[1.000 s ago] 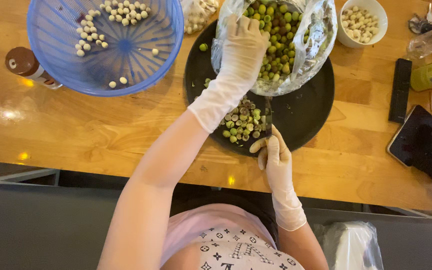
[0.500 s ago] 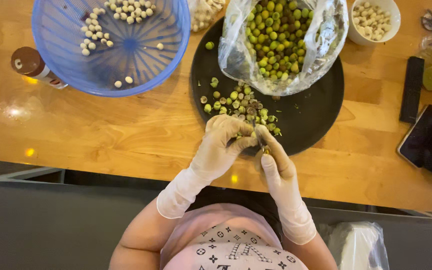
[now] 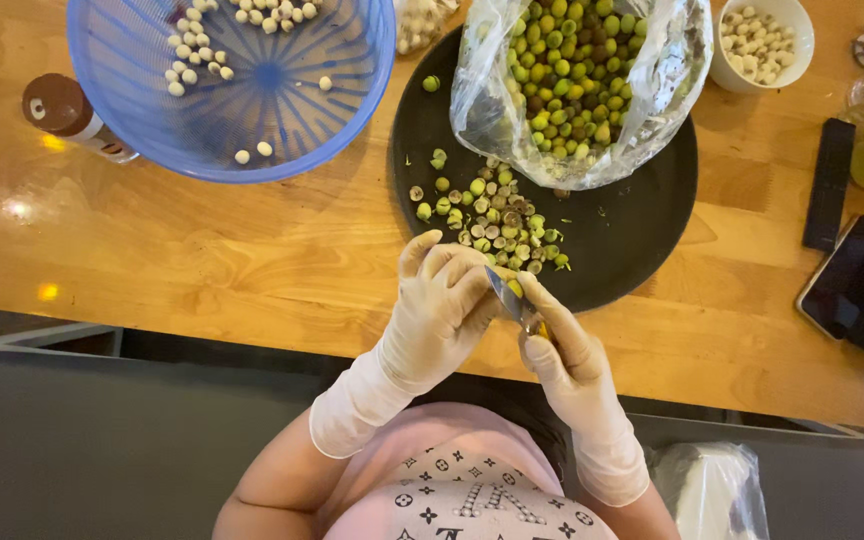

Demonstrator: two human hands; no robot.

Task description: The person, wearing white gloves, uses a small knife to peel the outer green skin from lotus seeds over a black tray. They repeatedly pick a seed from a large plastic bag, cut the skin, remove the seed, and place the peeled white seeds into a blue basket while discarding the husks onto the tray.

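Both hands wear white gloves and meet over the near rim of a round black tray (image 3: 642, 250). My left hand (image 3: 442, 300) pinches a small green seed (image 3: 516, 289) between its fingertips. My right hand (image 3: 564, 350) grips a small knife (image 3: 508, 293) whose blade lies against that seed. A clear plastic bag (image 3: 667, 75) full of green seeds rests on the tray's far side. A heap of green husks and cut seeds (image 3: 497, 220) lies on the tray just beyond my fingers.
A blue plastic basket (image 3: 142, 120) with several white peeled seeds sits at the far left, a brown-capped bottle (image 3: 64, 108) beside it. A white bowl (image 3: 790, 50) of white seeds, a black remote (image 3: 829, 182) and a dark phone (image 3: 845, 276) lie right on the wooden table (image 3: 202, 250).
My left hand came back from the bag of green seeds to the tray's near edge, and it now holds a seed against the knife in my right hand.
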